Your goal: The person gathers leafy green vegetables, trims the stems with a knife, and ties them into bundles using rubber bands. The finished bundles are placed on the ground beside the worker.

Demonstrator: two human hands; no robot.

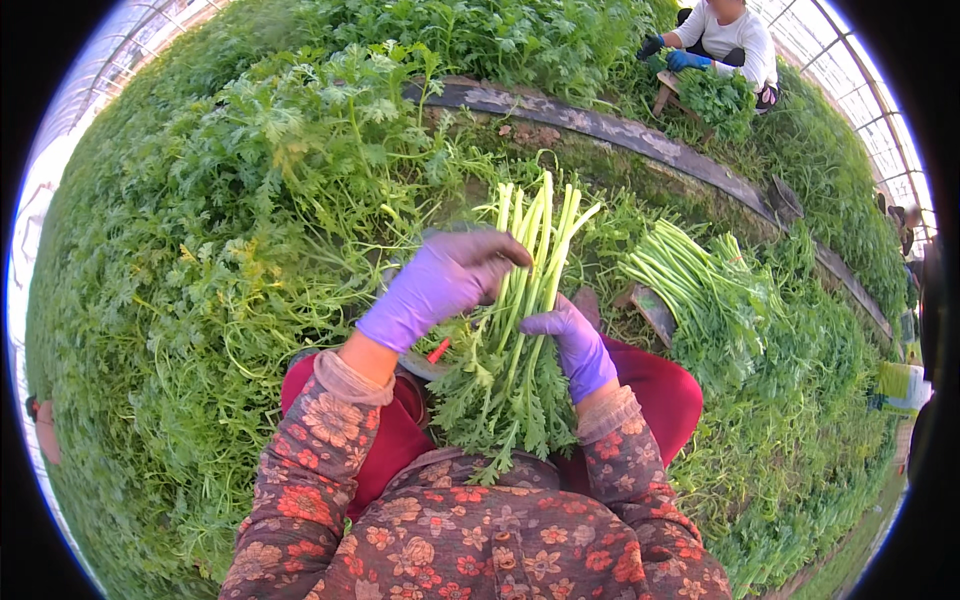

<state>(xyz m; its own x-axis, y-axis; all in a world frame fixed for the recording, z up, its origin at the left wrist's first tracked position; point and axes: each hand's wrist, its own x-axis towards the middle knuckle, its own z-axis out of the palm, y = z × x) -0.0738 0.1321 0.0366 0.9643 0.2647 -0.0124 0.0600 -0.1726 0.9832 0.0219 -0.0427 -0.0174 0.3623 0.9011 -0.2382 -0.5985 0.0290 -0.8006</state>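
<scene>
My right hand (574, 341), in a purple glove, grips a bunch of garland chrysanthemum greens (544, 247) around the stems. The pale cut stem ends point away from me, and the leaves hang down towards my lap. My left hand (450, 277), in a matching glove with darkened fingers, is at the left side of the stems. Its fingers are curled and blurred, so whether they pinch a stem is unclear. Below the left wrist, a small red object (439, 350) lies by a grey rim (424, 367), partly hidden by leaves.
Right of my knee, bundled greens (675, 262) lie beside a wooden board (654, 311). Dense growing greens (187, 247) fill the left. A dark edging strip (600, 127) crosses ahead. Beyond it sits a person (731, 45) in blue gloves handling greens. A pale sack (900, 386) stands far right.
</scene>
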